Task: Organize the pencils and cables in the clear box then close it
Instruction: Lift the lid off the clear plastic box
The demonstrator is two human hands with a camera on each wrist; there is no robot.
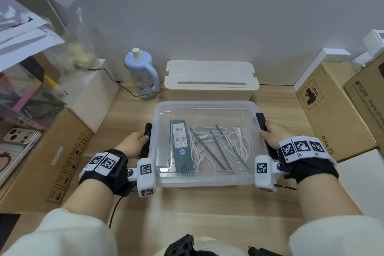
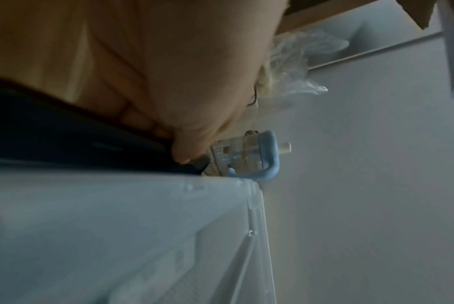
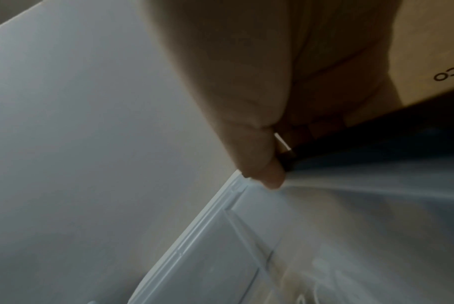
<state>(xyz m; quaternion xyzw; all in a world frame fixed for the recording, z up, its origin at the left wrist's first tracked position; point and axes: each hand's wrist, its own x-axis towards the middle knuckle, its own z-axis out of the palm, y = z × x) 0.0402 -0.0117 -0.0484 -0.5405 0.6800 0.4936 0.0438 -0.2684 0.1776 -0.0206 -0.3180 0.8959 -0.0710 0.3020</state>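
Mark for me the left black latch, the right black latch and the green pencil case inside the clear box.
Left latch (image 1: 148,131): head view, upper part above the fingers.
Right latch (image 1: 261,121): head view, top end beyond the hand.
Green pencil case (image 1: 180,153): head view, middle of its body below the white label.

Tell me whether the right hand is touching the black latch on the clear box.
Touching. In the right wrist view, the right hand has its thumb pressed against the black latch at the clear box edge.
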